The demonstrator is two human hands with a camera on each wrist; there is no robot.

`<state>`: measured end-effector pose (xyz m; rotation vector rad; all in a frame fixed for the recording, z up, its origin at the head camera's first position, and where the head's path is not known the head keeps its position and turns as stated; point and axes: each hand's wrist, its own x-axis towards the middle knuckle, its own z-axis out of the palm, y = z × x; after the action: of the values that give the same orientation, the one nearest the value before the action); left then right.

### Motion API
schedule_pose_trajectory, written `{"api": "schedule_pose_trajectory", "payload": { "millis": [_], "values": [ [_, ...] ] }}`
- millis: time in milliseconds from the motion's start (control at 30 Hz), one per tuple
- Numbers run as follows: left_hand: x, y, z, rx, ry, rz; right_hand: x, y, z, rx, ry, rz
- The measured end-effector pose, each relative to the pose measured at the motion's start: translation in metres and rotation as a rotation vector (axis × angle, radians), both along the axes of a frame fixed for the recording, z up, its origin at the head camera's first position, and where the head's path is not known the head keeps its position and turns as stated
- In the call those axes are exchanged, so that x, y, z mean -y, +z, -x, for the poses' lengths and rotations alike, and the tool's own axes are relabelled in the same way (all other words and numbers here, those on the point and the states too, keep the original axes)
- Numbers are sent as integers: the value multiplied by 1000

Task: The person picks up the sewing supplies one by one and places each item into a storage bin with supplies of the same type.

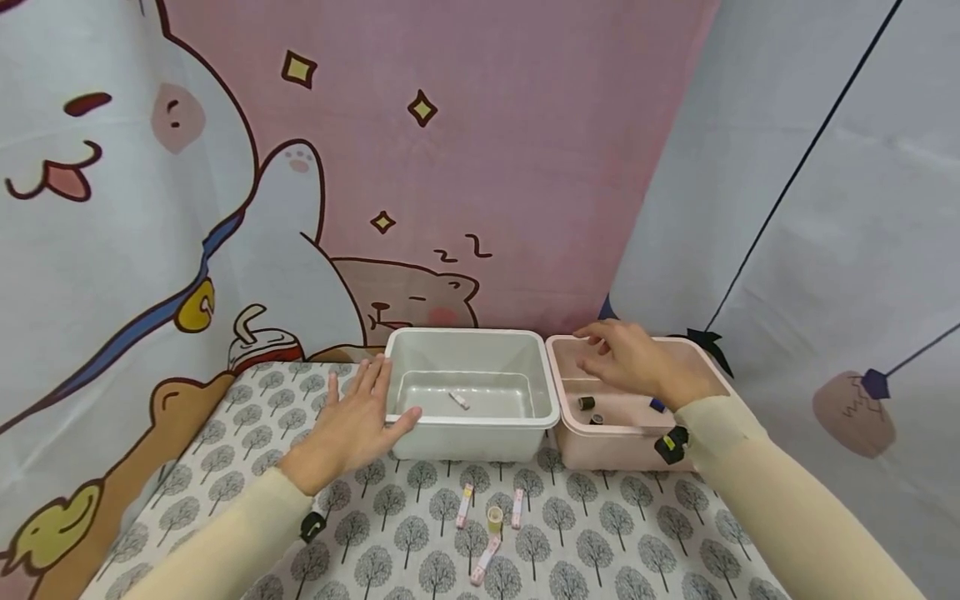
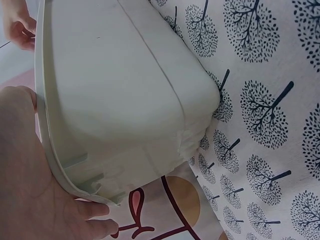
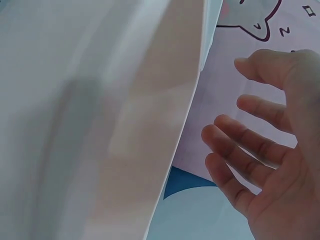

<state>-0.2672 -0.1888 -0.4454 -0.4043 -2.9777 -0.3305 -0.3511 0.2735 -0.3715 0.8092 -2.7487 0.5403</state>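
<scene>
My left hand [image 1: 354, 427] touches the left end of the white bin [image 1: 472, 442], its fingers extended along the rim. In the left wrist view the thumb and palm lie against that rim. A small pink-and-white strip [image 1: 459, 401] lies inside this bin. Over the pink bin [image 1: 600, 454] hovers my right hand [image 1: 626, 360], and the right wrist view shows its fingers loosely bent around nothing. On the pink bin's floor are two small dark cylinders, one a dark roll [image 1: 586, 403], and a blue piece [image 1: 657, 405]. The right forearm hides part of that bin.
In front of the bins, on the tree-patterned cloth [image 1: 390, 533], lie a small yellowish roll [image 1: 495, 518] and several slim pink-and-white strips, one a strip [image 1: 485, 561]. The two bins stand side by side. A printed curtain [image 1: 510, 167] hangs close behind them.
</scene>
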Motion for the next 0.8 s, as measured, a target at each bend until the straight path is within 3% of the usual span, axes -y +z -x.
{"api": "schedule_pose_trajectory", "payload": {
  "millis": [267, 400, 533, 700, 800],
  "values": [
    [1, -1, 0, -1, -6, -6, 5, 0, -34, -10, -21, -21],
    [1, 1, 0, 0, -6, -9, 9, 0, -53, -87, -13, -77],
    [1, 1, 1, 8, -9, -11, 14, -4, -67, -113, 44, -35],
    [1, 1, 1, 10, -10, -12, 20, -10, -87, -176, 11, -62],
    [1, 1, 0, 7, -12, -12, 25, -15, -97, -215, 32, -45]
  ]
}}
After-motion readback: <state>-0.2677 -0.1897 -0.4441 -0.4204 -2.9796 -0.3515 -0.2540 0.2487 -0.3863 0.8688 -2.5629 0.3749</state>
